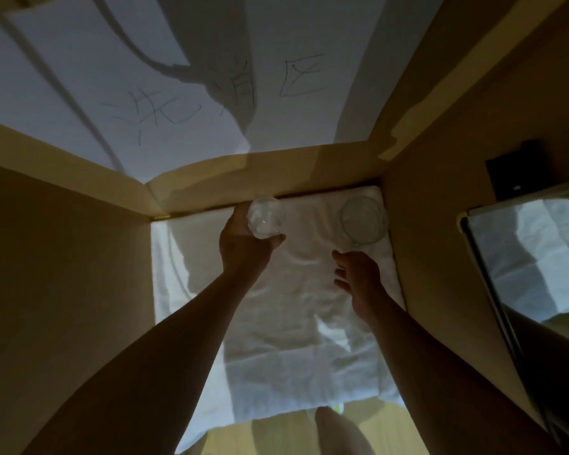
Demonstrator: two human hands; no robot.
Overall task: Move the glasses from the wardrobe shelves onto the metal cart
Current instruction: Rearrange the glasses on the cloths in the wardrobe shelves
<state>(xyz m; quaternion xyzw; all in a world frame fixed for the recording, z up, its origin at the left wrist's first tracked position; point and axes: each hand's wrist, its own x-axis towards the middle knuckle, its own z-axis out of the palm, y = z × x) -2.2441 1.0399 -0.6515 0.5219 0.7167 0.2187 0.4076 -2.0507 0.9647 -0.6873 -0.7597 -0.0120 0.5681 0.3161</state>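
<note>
The left hand (243, 244) grips one glass (266, 218) at the back of the wardrobe shelf (309, 372), fingers curled round its side. The second glass (363, 221) stands upright on the white cloth (276, 323) in the back right corner, close against the side wall. The right hand (358, 280), fingers loosely spread and holding nothing, hangs just short of it: the glass lies at about twelve o'clock from the fingertips, near but apart. That hand is plainly the nearer one, so a short forward reach looks likely. The cart cannot be made out.
</note>
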